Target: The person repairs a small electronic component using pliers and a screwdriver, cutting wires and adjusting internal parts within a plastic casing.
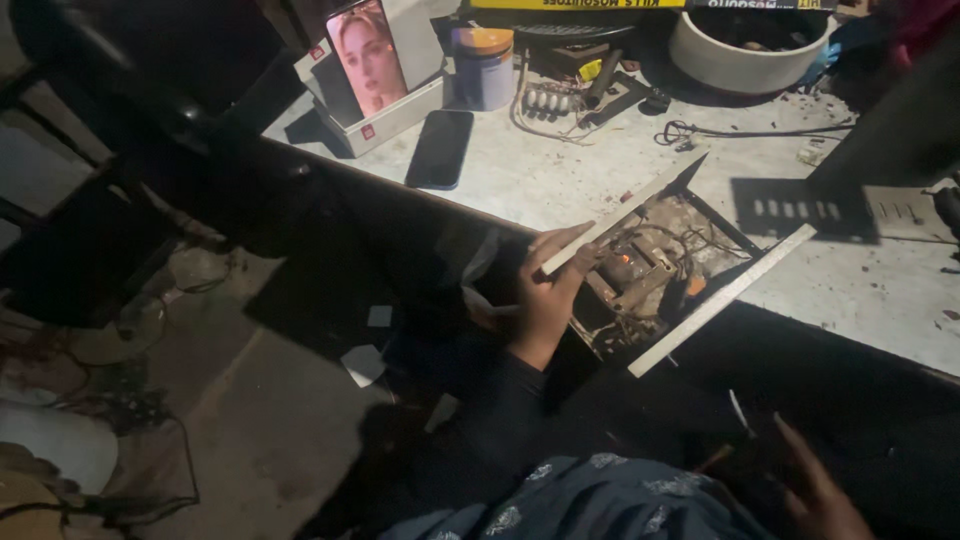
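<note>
The left hand [548, 300] gripped the near corner of an open metal box [650, 270] of wires at the table [560, 170] edge — fingers closed on its rim. The right hand [815, 495] (low, dim) hovered open, empty, below it.

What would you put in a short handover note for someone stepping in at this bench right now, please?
Left hand: gripping the near end of the left white side rail of the opened electrical unit, which hangs over the bench edge.
Right hand: low at the lower right, fingers spread, holding nothing visible.
Unit: casing open, wiring and a block-shaped part exposed; the right white rail juts past the edge.
On the bench: dark phone lying flat, a lit phone propped in a box, a jar with an orange lid, a white bowl.
Done: cover open. Left: the work inside; I cannot tell how far it is.
</note>
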